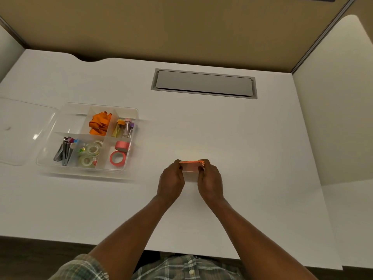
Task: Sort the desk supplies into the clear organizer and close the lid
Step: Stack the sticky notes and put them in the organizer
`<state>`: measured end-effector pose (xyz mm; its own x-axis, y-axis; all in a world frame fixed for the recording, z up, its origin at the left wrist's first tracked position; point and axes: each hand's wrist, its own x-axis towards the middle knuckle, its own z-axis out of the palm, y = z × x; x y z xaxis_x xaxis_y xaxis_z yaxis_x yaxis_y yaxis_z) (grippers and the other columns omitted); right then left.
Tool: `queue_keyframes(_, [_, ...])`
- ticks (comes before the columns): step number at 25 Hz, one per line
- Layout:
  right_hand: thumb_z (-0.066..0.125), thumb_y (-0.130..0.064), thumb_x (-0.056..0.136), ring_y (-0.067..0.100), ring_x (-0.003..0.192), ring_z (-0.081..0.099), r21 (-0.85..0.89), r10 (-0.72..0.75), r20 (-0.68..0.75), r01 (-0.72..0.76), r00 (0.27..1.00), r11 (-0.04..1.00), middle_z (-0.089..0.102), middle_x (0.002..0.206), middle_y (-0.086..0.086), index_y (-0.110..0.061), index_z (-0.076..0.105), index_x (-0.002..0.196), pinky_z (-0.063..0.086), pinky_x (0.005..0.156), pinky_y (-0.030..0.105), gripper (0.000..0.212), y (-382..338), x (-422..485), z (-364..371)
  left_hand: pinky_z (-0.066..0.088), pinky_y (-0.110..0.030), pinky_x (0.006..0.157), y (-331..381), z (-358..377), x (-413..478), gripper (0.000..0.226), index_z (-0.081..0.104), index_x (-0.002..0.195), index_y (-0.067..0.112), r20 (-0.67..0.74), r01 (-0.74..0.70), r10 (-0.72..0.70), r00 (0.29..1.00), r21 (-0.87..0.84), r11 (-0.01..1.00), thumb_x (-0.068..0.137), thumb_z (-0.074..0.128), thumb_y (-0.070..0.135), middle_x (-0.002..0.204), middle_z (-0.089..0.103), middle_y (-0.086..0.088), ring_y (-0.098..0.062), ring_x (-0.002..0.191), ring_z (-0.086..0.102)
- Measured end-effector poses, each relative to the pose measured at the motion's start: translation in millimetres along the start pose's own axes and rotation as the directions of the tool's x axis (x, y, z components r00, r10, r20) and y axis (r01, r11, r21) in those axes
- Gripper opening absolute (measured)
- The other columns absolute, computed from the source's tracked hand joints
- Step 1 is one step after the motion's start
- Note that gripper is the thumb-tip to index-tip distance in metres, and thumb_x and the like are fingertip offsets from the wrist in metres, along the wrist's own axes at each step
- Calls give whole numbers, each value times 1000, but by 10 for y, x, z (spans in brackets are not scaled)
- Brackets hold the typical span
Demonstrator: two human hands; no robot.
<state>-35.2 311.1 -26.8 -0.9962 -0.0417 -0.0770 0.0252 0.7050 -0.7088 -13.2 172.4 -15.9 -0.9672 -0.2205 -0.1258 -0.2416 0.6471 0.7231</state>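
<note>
A person sat at a white desk with both bare forearms stretched forward. The left hand and right hand met near the middle of the desk and gripped a small pad of orange-pink notes between them. The left fingers curled round the pad's left end and the right fingers curled round its right end. The pad stood on its long edge, with its top edge level with the fingertips. Whether its lower edge touched the desk could not be told.

Well to the left of the left fingers, and a little farther from the person, sat the clear organizer. Its lid was swung open and lay on the side away from the fingers.

In the compartment nearest the fingers were two pink tape rolls, one flat and one leaning behind it. The next compartment along, away from the fingers, held clear tape rolls. Beyond those was a bundle of dark metal pieces with coloured tips, too blurred to name. In the back row, small capped tubes filled the compartment closest to the fingers. Beside them was a heap of orange ribbon.

Straight beyond the fingertips, far back, a grey hatch was set into the desk. Tan partition walls rose behind it. A plaid shirt showed below the forearms.
</note>
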Motion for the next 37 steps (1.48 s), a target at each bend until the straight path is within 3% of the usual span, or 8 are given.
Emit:
queue_keyframes(5, [45,-10,97,24,86,62,-54,38,13,-37,999,998,68,91,3,-13,62,103,51,74,39,18,33,-19,23,33,-18,55,-39,-32,-23,21,60,96,15,38,0,-1,999,31,1000,97,40,9,78,63,5,-17,68,56])
queue_keyframes(9, [46,-14,98,24,76,61,49,119,48,-121,992,991,67,87,1,-15,59,106,46,63,34,16,-74,4,-19,33,-24,52,-8,-195,87,19,61,100,14,3,32,-32,999,-55,998,96,44,9,72,61,3,-12,58,52])
queue_keyframes(12, [51,-20,99,19,80,65,157,176,73,-186,982,970,69,93,-5,-18,62,114,50,68,31,19,-277,39,-16,41,-21,55,-14,-416,211,20,62,104,14,16,95,-93,995,-134,986,97,44,10,80,64,1,-11,65,56])
queue_keyframes(16, [54,-25,97,17,78,71,410,285,166,-329,944,851,72,94,-4,-24,65,112,58,70,33,18,-770,155,98,54,-37,69,-102,-864,402,19,60,109,15,33,184,-181,983,-245,952,98,45,16,99,63,-1,-21,87,60])
queue_keyframes(20, [55,-30,98,16,84,72,575,315,259,-408,913,709,73,98,-5,-25,64,111,57,74,34,17,-1350,286,389,48,-28,58,-404,-1542,633,15,61,106,15,-29,237,-268,963,-387,891,98,48,16,99,64,-6,-21,80,59])
queue_keyframes(26, [64,-46,88,17,104,66,306,262,345,-372,901,877,67,108,-10,-31,53,126,56,90,41,42,-1941,309,1212,50,-32,56,-1336,-2705,1085,12,63,100,18,-203,314,-425,882,-419,852,92,54,14,97,67,-11,-23,68,60])
queue_keyframes(30, [66,-40,90,23,114,61,122,271,275,-313,922,942,61,127,2,-26,41,138,52,95,40,57,-2174,353,1500,58,-44,73,-1858,-3148,1406,22,65,106,16,-296,388,-466,834,-288,876,89,51,14,108,67,-13,-31,86,66])
queue_keyframes(37, [58,-16,93,24,107,63,44,257,196,-271,946,962,66,120,6,-29,42,134,53,89,37,46,-2105,375,1552,42,-30,82,-2244,-3332,1738,30,66,117,7,-310,425,-420,853,-54,903,91,50,7,122,65,-16,-34,111,60])
